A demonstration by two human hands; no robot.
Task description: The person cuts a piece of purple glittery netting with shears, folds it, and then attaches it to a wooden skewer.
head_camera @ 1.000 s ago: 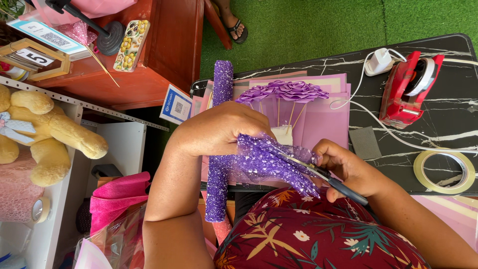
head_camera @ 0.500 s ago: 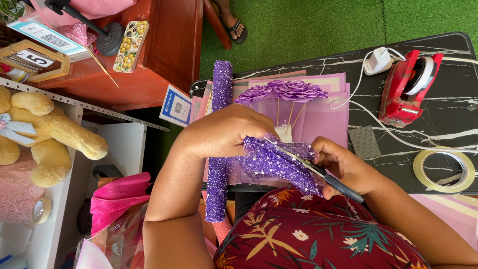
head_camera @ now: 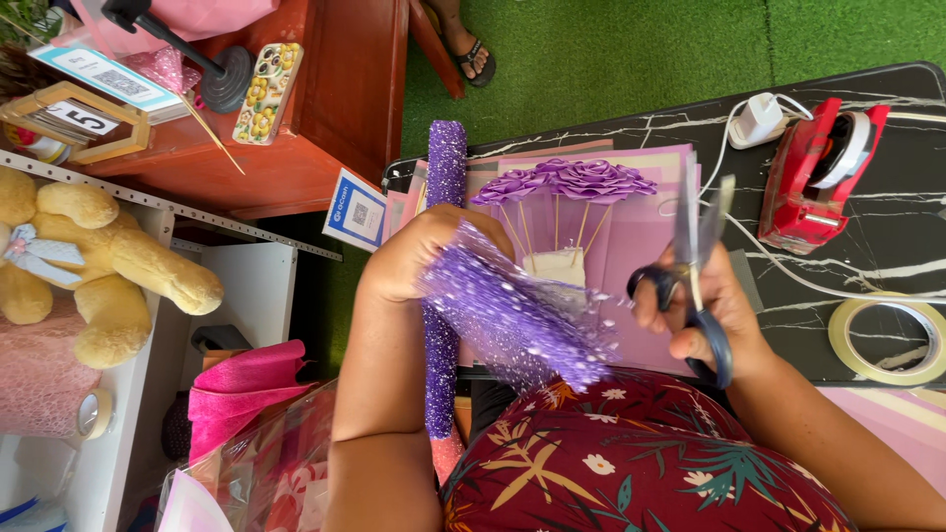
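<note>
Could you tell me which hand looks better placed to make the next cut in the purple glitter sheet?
Probably the right hand: it holds the scissors, blades open, beside the purple glitter sheet gripped by the left hand.

A blue-and-white square card [head_camera: 355,210] sits left of centre; a white-and-blue flat sign [head_camera: 106,76] and a framed number card [head_camera: 74,120] lie upper left.
</note>
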